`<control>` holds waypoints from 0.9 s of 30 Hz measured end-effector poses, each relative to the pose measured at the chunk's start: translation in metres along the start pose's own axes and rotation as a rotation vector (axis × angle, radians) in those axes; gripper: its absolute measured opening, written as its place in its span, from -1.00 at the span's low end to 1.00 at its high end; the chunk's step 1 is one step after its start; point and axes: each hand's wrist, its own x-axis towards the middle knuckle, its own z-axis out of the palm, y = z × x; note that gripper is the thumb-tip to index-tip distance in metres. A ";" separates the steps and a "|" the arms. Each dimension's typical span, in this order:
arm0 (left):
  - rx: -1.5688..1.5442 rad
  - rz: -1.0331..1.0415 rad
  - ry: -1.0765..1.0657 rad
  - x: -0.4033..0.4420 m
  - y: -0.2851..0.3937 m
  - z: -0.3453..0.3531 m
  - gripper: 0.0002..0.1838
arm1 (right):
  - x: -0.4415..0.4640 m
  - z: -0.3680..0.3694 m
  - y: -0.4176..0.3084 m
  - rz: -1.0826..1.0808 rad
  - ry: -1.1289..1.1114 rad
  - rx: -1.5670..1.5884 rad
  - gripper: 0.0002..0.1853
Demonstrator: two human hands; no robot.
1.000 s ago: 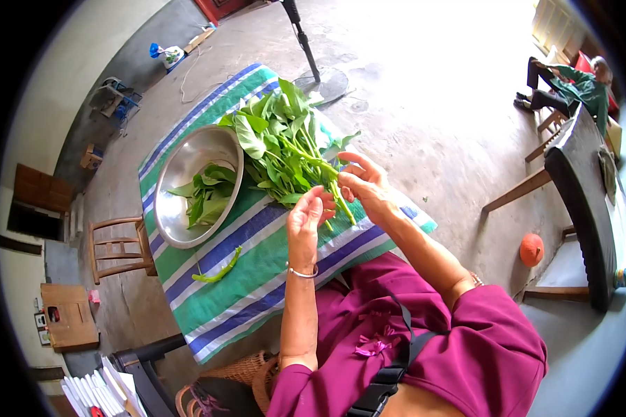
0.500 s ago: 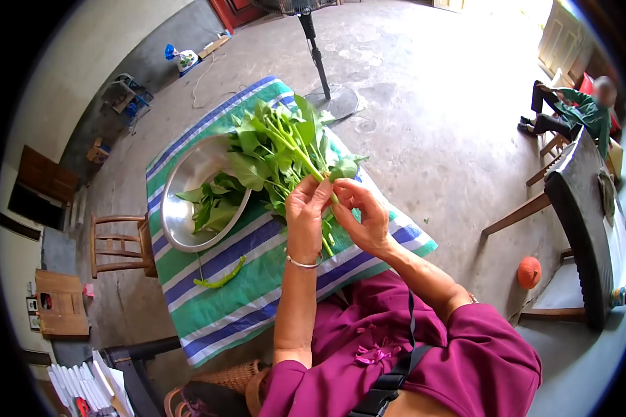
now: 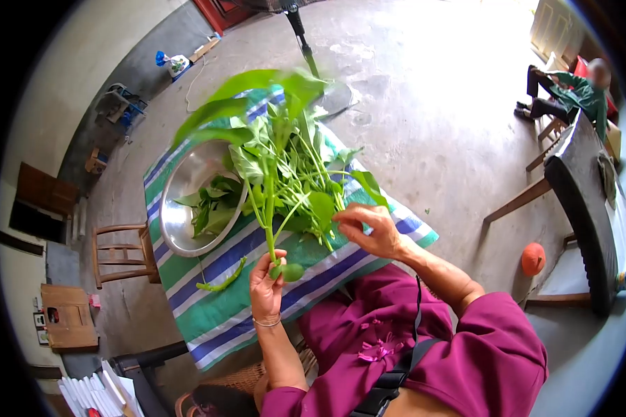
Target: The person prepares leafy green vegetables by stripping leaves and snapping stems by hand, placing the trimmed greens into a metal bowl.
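Above your left fingers (image 3: 262,266), which pinched its bottom, the best place, the leafy stalk (image 3: 270,212) seemed light and soft; your right fingers (image 3: 350,215) were bent, grip unclear.

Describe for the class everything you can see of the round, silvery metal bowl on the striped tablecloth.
The round, silvery metal bowl looks smooth and shiny, with a wide mouth and a narrow rim. It stands mouth up on the green, blue and white striped tablecloth, partly filled with loose dark-green leaves. Broad bright-green leaves hide part of its far rim. Neither the left hand nor the right hand touches it.
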 end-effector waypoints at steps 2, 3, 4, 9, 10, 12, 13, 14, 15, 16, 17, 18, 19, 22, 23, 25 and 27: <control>-0.065 0.005 0.013 -0.014 -0.006 -0.019 -0.70 | 0.000 0.003 0.000 0.077 0.025 -0.033 -0.82; -0.024 0.028 0.193 -0.018 -0.008 -0.015 -0.70 | 0.000 0.006 0.000 0.078 0.072 0.000 -0.83; -0.021 0.008 0.196 -0.022 -0.008 -0.015 -0.70 | 0.003 0.006 0.002 0.057 0.093 -0.043 -0.83; 0.047 0.004 0.179 -0.028 -0.002 -0.011 -0.72 | 0.005 0.004 0.006 0.079 0.238 -0.065 -0.81; 0.065 0.038 0.182 -0.027 -0.004 -0.011 -0.73 | 0.004 0.001 0.006 0.070 0.239 -0.087 -0.80; 0.023 0.009 0.182 -0.027 -0.007 -0.017 -0.72 | 0.000 -0.001 0.005 0.076 0.259 -0.090 -0.79; 0.004 0.019 0.193 -0.027 -0.006 -0.015 -0.72 | -0.001 -0.003 0.005 0.069 0.268 -0.081 -0.78; -0.015 0.033 0.203 -0.027 -0.005 -0.015 -0.71 | -0.003 -0.005 0.006 0.072 0.274 -0.092 -0.78; -0.026 0.031 0.195 -0.027 -0.005 -0.019 -0.72 | -0.005 -0.007 0.007 0.094 0.291 -0.079 -0.77; -0.028 0.024 0.189 -0.027 -0.006 -0.022 -0.72 | -0.007 -0.008 0.006 0.116 0.306 -0.064 -0.76; -0.034 0.021 0.197 -0.027 -0.006 -0.024 -0.73 | -0.010 -0.008 0.004 0.256 0.323 0.099 -0.77; -0.040 0.021 0.206 -0.027 -0.006 -0.026 -0.73 | -0.012 -0.011 0.003 0.257 0.325 0.097 -0.77; -0.029 0.006 0.219 -0.027 -0.006 -0.029 -0.75 | -0.013 -0.014 0.000 0.314 0.324 0.108 -0.79; -0.024 0.056 0.210 -0.028 -0.006 -0.024 -0.77 | -0.009 -0.027 -0.013 0.356 0.312 0.081 -0.84; -0.026 0.052 0.210 -0.028 -0.006 -0.024 -0.77 | -0.007 -0.033 -0.017 0.277 0.298 -0.027 -0.85; -0.016 -0.002 0.204 -0.028 -0.006 -0.026 -0.77 | -0.004 -0.040 -0.018 0.192 0.301 -0.191 -0.85; -0.012 0.015 0.196 -0.027 -0.005 -0.021 -0.76 | 0.001 -0.043 -0.016 0.102 0.335 -0.297 -0.84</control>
